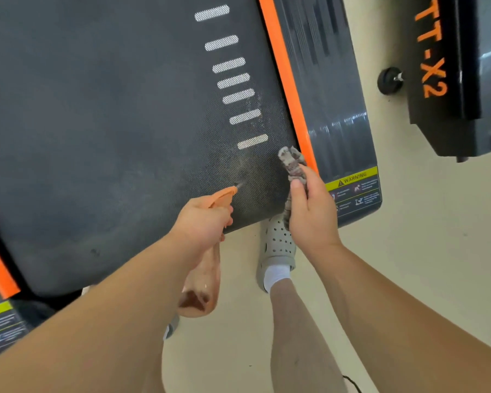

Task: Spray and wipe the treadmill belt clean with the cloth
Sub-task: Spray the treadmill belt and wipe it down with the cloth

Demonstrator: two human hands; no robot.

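- Pale cream floor [423,251] surrounds the machine, and a second dark machine [448,66] with orange lettering stands off to your right.
- The treadmill belt [111,123] fills the upper left of your view. Its long axis runs away from you and leans slightly left, and a row of white dashes [233,80] follows that line near its right edge.
- The belt's near end sits just in front of your feet, so you reach the corner without stepping on.
- Your spray bottle [201,285] lies along your forearm, base toward you. Its orange nozzle [224,195] points up and right at the belt's near right corner, where a faint mist shows at the tip.
- Your left hand [201,222] wraps the bottle's neck with fingers curled under. The trigger finger itself is hidden, so I cannot tell how hard it squeezes.
- The cloth [292,163] is bunched into a narrow roll, lengthwise along the belt's edge. Its upper end pokes out above your thumb and hangs just over the belt.
- Your right hand [309,214] grips it, thumb pressed on top and fingers closed round it. That looks like waiting beside the wet patch, ready to wipe.
- The orange strip [284,72] borders the belt, and the dark side rail [332,109] with its warning label [355,188] lies beyond.
- Your grey shoe [278,245] stands on the floor at the belt's end.
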